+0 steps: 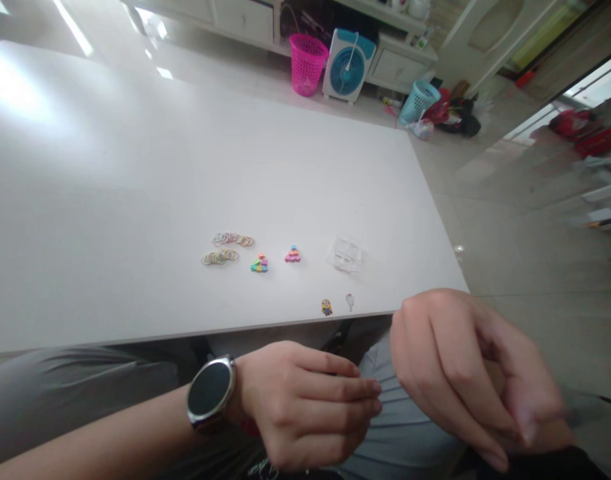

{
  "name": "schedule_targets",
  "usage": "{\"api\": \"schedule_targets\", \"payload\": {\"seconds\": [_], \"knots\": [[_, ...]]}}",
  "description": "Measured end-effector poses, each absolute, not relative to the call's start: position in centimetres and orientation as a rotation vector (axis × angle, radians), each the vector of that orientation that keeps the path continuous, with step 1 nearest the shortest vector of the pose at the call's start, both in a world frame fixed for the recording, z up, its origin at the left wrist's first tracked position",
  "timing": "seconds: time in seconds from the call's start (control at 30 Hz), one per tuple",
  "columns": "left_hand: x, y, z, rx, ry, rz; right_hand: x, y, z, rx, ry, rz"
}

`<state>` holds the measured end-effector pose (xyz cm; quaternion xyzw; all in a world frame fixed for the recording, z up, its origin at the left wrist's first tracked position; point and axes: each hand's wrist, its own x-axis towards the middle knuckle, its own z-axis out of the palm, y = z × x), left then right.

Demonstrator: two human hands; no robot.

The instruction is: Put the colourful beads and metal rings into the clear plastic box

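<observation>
Both hands sit below the near edge of the white table (pixel 135 200), over the lap. Left hand (pixel 305 400), with a dark round wristwatch (pixel 210 390) at the wrist, has its fingers held straight and pressed together, pointing right; whether it grips anything cannot be told. Right hand (pixel 465 373) is curled, fingers bent downward, blurred; contents cannot be told.

On the table, well apart from the hands: two rows of coloured rings (pixel 228 248), two small piles of coloured beads (pixel 259 264), a clear plastic bag (pixel 346 254). Near the edge, a Minion charm (pixel 326 307) beside a small clear piece (pixel 350 301).
</observation>
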<state>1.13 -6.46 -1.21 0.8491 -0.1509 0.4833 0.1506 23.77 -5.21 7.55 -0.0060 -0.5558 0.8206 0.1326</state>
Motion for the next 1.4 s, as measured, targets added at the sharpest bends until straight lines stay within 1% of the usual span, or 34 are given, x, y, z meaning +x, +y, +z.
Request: {"api": "schedule_targets", "payload": {"seconds": [0.2, 0.37, 0.57, 0.7, 0.9, 1.07, 1.3, 1.4], "knots": [[0.9, -6.4, -0.7, 2.432, -0.449, 1.380, 23.3, -3.7, 6.8, 0.295, -1.685, 2.513], [0.7, -6.4, -0.5, 2.487, -0.424, 1.364, 22.7, -3.1, 6.9, 0.339, -1.733, 2.486], [0.6, -6.4, -0.9, 2.525, -0.428, 1.411, 22.8, -3.0, 6.8, 0.492, -1.881, 2.464], [0.6, -6.5, -1.0, 2.555, -0.428, 1.432, 23.2, -3.2, 6.4, 0.400, -1.928, 2.424], [0.7, -6.4, -0.8, 2.534, -0.468, 1.417, 23.3, -3.5, 7.1, 0.232, -1.833, 2.508], [0.8, -6.3, -0.7, 2.541, -0.463, 1.417, 23.4, -4.9, 7.2, -0.065, -1.570, 2.384], [0.9, -6.5, -0.7, 2.522, -0.421, 1.436, 22.9, -5.8, 7.3, -0.247, -1.486, 2.246], [0.9, -6.5, -0.9, 2.526, -0.414, 1.430, 22.7, -5.9, 7.4, -0.252, -1.506, 2.225]]}}
